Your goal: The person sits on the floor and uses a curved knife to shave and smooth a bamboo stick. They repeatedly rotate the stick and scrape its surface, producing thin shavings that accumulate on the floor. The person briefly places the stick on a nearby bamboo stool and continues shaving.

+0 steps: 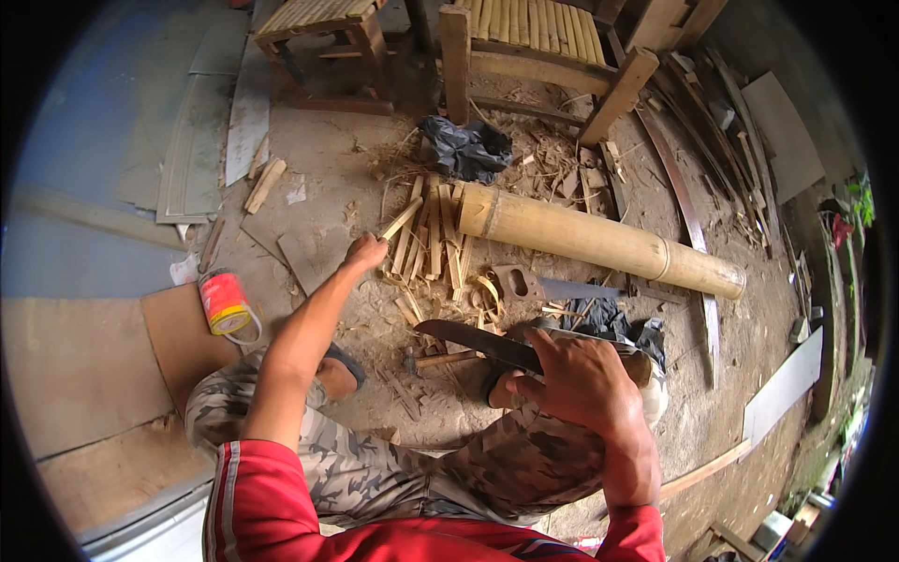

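Observation:
My left hand [367, 251] is closed around the lower end of a pale bamboo strip [403, 218], which points away from me over a pile of split bamboo pieces [433, 239]. Above my right knee, my right hand [588, 375] grips a machete [479, 345]; its dark blade points left, and the handle is mostly hidden by the hand. A thick bamboo pole [585, 236] lies beyond it, one end beside the pile. On the ground between pole and blade rests a handsaw [517, 283]. A hammer [442, 359] lies between my feet.
Black plastic bags [465, 150] lie beyond the pile and by my right knee. Bamboo-topped wooden furniture [534, 58] stands at the back. A red can [225, 302] is at the left. Wood scraps and shavings litter the floor; planks [712, 140] line the right.

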`<action>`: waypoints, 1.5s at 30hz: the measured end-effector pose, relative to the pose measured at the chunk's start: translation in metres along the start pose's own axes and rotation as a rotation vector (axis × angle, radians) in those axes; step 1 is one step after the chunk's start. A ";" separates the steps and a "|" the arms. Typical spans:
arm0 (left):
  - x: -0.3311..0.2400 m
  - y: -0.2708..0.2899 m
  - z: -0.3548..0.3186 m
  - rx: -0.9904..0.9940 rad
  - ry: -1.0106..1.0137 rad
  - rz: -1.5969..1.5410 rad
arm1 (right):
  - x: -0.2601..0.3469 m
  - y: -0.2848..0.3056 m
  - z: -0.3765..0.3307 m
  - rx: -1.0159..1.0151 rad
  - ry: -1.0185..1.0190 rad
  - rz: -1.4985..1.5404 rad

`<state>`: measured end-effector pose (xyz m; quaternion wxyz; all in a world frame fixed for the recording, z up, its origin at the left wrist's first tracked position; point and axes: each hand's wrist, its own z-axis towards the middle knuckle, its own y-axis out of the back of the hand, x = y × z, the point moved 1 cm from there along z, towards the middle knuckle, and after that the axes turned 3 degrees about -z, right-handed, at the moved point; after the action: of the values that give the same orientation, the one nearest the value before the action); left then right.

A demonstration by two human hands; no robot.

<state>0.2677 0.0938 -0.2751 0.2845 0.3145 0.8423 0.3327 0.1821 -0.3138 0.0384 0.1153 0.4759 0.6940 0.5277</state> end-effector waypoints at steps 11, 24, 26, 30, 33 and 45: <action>0.018 0.111 -0.167 0.003 0.048 0.153 | 0.001 -0.007 -0.005 0.061 0.067 -0.068; 0.117 -0.034 -0.248 -0.557 0.095 -0.678 | -0.006 -0.027 -0.008 0.023 -0.159 -0.117; 0.126 -0.052 -0.237 -0.668 0.058 -0.591 | -0.003 -0.036 0.000 0.022 -0.142 -0.094; 0.116 -0.053 -0.228 -0.531 0.052 -0.759 | 0.015 -0.062 0.006 -0.040 -0.173 0.011; 0.150 -0.066 -0.204 -0.345 0.123 -0.964 | 0.078 -0.066 0.018 0.048 -0.310 0.218; 0.146 -0.070 -0.182 -0.315 -0.001 -1.006 | 0.105 -0.204 0.088 -0.212 -0.216 0.543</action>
<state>0.0249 0.0882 -0.2539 0.4531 -0.1754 0.8289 0.2774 0.0756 -0.1744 -0.1343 0.0921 0.6827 0.4664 0.5549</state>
